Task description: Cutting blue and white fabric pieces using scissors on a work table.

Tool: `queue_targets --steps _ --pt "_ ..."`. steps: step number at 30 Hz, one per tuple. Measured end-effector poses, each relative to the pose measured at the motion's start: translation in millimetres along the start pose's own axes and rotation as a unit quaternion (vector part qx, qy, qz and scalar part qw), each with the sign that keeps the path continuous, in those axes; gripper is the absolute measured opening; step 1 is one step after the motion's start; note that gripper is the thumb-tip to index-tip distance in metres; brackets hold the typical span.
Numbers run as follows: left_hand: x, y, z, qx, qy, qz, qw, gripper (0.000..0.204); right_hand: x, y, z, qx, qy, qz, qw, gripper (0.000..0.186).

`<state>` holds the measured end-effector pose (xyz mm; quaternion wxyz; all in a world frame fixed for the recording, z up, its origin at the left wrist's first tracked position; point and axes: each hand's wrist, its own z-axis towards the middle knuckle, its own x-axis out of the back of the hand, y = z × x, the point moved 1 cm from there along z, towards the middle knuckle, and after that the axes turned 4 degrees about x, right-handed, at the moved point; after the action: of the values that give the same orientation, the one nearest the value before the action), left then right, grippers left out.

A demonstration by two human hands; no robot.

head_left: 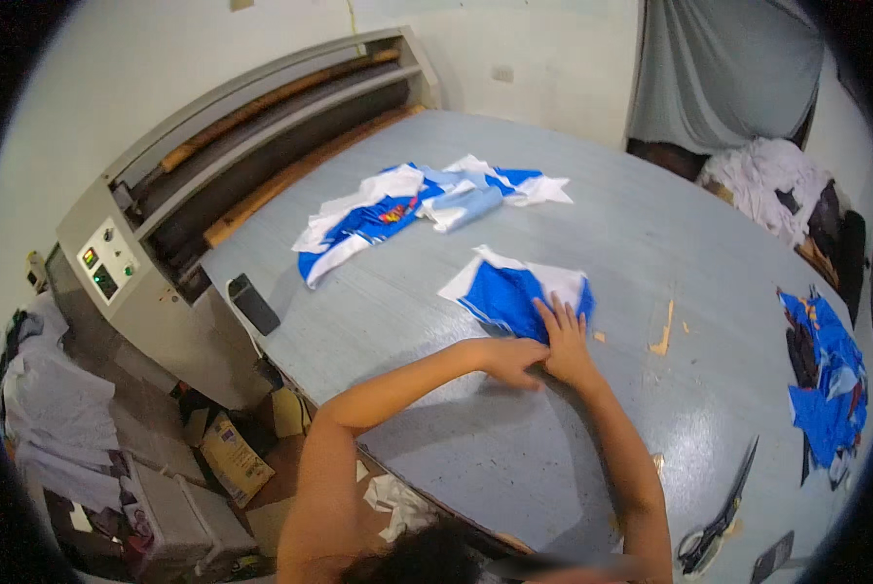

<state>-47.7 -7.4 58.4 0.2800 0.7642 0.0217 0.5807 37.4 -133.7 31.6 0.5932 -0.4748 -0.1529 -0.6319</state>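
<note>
A blue and white cut fabric piece (504, 294) lies creased on the grey table (553, 453) in front of me. My right hand (570, 341) rests on its right part, fingers stretched out flat and spread. Close beside it, at the near edge of the cloth, is my left hand (514, 362). Its fingers are slightly blurred, loosely extended toward the right wrist, and I see nothing held in them. Farther back lies a loose heap of blue and white fabric pieces (388, 212), some with a coloured print.
Large scissors (719, 526) and a dark flat object (773, 557) lie at the near right. More blue fabric (826, 380) sits at the right edge. A phone-like dark object (253, 304) lies at the left edge, by a roller heat press (125, 263). White cloth (767, 180) is piled beyond the table.
</note>
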Motion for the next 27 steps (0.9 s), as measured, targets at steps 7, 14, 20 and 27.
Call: queue_targets --steps 7,14,20,27 --pt "10 -42 -11 0.015 0.355 0.093 0.930 0.056 44 34 -37 0.024 -0.239 0.098 0.966 0.061" --pt "-13 -32 -21 0.110 0.216 0.032 0.970 0.083 141 45 -119 -0.227 -0.144 0.136 0.953 0.064" --pt "-53 71 -69 0.129 -0.011 0.214 0.968 0.108 195 48 -182 -0.369 -0.273 -0.023 0.888 0.061" --pt "-52 73 -43 0.102 0.078 0.132 0.983 0.082 209 45 -225 -0.148 -0.180 -0.095 0.968 0.026"
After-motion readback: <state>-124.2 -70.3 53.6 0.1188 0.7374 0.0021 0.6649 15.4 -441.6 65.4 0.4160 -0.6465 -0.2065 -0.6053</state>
